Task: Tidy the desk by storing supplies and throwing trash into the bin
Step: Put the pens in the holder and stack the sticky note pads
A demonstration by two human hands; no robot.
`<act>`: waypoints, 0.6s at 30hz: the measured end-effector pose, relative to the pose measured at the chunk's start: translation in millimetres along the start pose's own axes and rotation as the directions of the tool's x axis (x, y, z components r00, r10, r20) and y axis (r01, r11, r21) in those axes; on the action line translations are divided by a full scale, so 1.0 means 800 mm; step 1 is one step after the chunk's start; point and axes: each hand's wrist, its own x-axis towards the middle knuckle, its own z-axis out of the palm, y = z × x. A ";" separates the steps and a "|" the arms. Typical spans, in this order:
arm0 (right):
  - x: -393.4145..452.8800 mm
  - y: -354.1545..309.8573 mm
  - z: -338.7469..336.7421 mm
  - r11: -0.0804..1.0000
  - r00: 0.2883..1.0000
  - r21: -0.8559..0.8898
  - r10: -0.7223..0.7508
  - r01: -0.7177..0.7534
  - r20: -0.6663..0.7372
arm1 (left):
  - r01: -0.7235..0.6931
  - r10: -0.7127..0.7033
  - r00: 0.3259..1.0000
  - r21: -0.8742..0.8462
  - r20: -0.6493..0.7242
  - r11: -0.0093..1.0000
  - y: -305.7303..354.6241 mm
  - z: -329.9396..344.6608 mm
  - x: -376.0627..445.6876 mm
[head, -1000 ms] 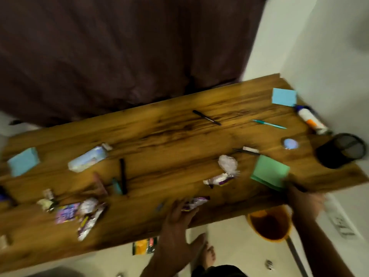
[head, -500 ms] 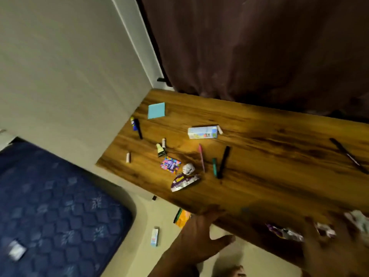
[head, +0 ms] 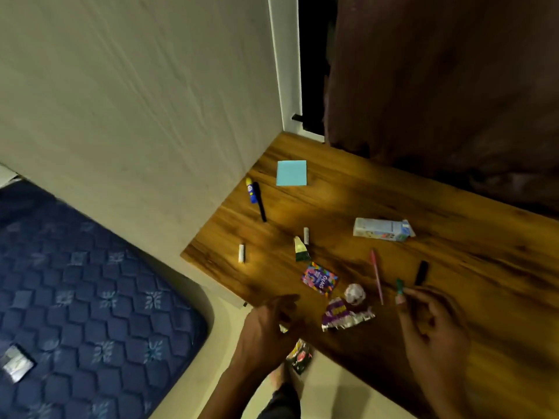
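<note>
The wooden desk (head: 453, 297) carries scattered litter and supplies. My right hand (head: 429, 325) hovers over the near edge, thumb and forefinger pinching the near end of a green pen (head: 400, 285). A black marker (head: 421, 272) and a pink pen (head: 376, 276) lie either side of it. My left hand (head: 266, 328) is open at the desk's near edge, holding nothing. Just right of it lie a purple wrapper (head: 344, 316), a crumpled paper ball (head: 354, 293) and a Gems packet (head: 319, 278).
Farther back lie a small carton (head: 382, 229), a blue sticky pad (head: 291, 173), a glue stick (head: 250, 190), a black pen (head: 260, 202) and a torn wrapper (head: 301, 251). A wrapper (head: 299, 356) lies on the floor. A blue mattress (head: 90, 297) lies left.
The view has swung from the desk's right end to its left end. My right hand has come forward to the green pen. My left hand stays at the near edge.
</note>
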 end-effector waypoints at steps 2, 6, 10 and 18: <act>0.013 -0.011 0.025 0.999 0.999 -0.019 0.033 -0.032 0.028 | -0.023 0.023 1.000 0.069 0.003 0.997 -0.021 -0.024 0.044; 0.038 -0.030 0.067 0.994 0.998 -0.080 0.070 -0.070 0.003 | -0.063 0.071 0.997 0.190 -0.035 0.980 -0.068 -0.063 0.144; 0.049 -0.039 0.092 0.987 0.993 -0.121 0.104 -0.110 -0.053 | -0.052 0.036 0.998 0.392 0.047 0.918 -0.092 -0.111 0.239; 0.032 -0.041 0.112 0.966 0.967 -0.133 0.202 -0.223 -0.156 | -0.180 0.163 0.984 0.389 0.078 0.904 -0.123 -0.144 0.344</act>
